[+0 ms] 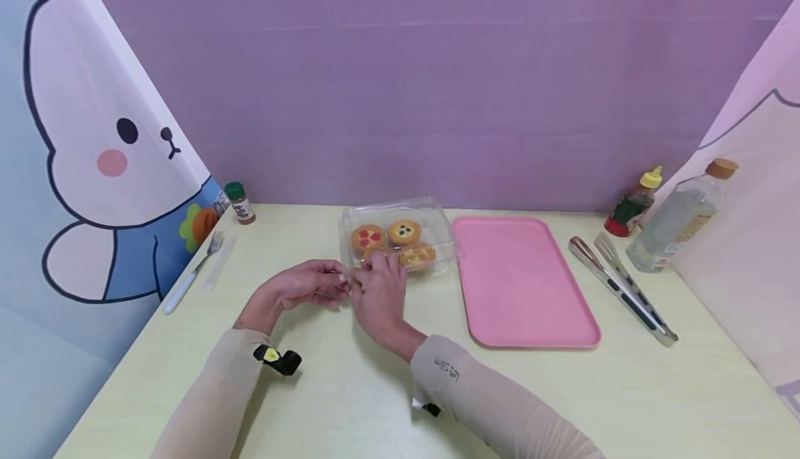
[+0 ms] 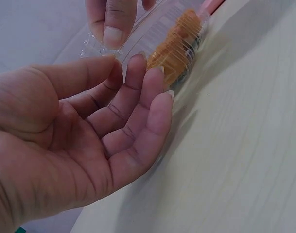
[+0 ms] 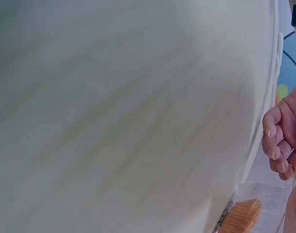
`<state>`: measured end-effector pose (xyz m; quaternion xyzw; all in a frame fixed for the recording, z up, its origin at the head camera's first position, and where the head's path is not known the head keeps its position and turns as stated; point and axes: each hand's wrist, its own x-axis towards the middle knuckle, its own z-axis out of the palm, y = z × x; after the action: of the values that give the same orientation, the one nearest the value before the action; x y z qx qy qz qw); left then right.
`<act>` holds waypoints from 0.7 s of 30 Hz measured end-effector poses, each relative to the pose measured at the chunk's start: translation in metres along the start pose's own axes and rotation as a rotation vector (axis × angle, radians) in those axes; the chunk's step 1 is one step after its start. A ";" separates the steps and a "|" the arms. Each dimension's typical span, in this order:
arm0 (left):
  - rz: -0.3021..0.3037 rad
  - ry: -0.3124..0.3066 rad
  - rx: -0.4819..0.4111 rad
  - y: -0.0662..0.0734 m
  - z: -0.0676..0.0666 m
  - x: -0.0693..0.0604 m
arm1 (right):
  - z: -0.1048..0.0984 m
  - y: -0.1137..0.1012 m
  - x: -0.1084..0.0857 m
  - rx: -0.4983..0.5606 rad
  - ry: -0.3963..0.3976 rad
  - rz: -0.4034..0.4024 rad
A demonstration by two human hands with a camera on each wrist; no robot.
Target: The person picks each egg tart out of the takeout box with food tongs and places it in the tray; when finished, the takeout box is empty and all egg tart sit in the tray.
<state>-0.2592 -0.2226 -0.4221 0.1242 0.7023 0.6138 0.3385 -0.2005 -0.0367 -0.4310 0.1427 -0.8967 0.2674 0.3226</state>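
A clear plastic clamshell box (image 1: 440, 226) stands near the back of the table. Inside it are several small round pastries (image 1: 404, 232), some with red or dark toppings. At the box's near left corner, my left hand (image 1: 310, 283) pinches the plastic edge between thumb and index finger, its other fingers loosely curved. Beside it my right hand (image 1: 380, 299) lies over the front of the box, with its thumb (image 2: 113, 34) at the same edge in the left wrist view. My right fingertips are partly hidden. In the right wrist view, the box (image 3: 269, 194) shows only at the lower right.
Right of the box lies a pink tray (image 1: 525, 285), then metal tongs (image 1: 625, 289). A yellow-capped sauce bottle (image 1: 631, 203) and a large clear bottle (image 1: 675, 219) stand at the back right. On the left are a green-lidded jar (image 1: 240, 203), a fork (image 1: 194, 273) and a clear plastic utensil (image 1: 220, 262).
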 end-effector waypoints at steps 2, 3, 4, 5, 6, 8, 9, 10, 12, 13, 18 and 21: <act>-0.003 0.002 -0.006 0.000 0.000 0.000 | 0.000 0.000 0.000 -0.003 0.006 -0.004; -0.002 0.001 -0.007 0.000 0.000 0.000 | 0.001 0.000 0.000 -0.005 0.009 -0.006; -0.005 0.002 -0.009 0.000 0.000 0.000 | 0.001 0.000 0.000 -0.006 0.014 -0.008; -0.006 0.003 -0.009 0.000 0.000 0.000 | 0.000 0.000 0.000 -0.008 0.019 -0.011; -0.011 0.005 -0.007 0.000 0.001 0.000 | 0.000 -0.001 0.001 -0.003 0.033 -0.023; -0.016 0.014 -0.004 0.001 0.001 0.001 | -0.004 -0.002 0.009 -0.001 0.062 -0.051; -0.011 0.020 0.000 0.002 0.001 0.002 | -0.007 -0.004 0.014 0.003 0.079 -0.062; -0.013 0.029 0.000 0.002 0.002 0.002 | -0.010 -0.005 0.021 0.009 0.096 -0.070; -0.015 0.049 0.009 0.002 0.001 0.002 | -0.017 -0.008 0.034 0.011 0.122 -0.084; -0.018 0.061 0.010 0.002 0.001 0.002 | -0.020 -0.010 0.040 0.005 0.122 -0.084; -0.036 0.064 0.026 -0.001 -0.002 -0.002 | -0.028 -0.012 0.046 -0.017 0.091 -0.081; -0.028 0.032 0.022 -0.002 -0.002 -0.002 | -0.030 -0.011 0.044 -0.035 0.092 -0.084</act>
<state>-0.2588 -0.2257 -0.4231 0.1084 0.7160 0.6031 0.3344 -0.2141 -0.0320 -0.3782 0.1618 -0.8787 0.2441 0.3771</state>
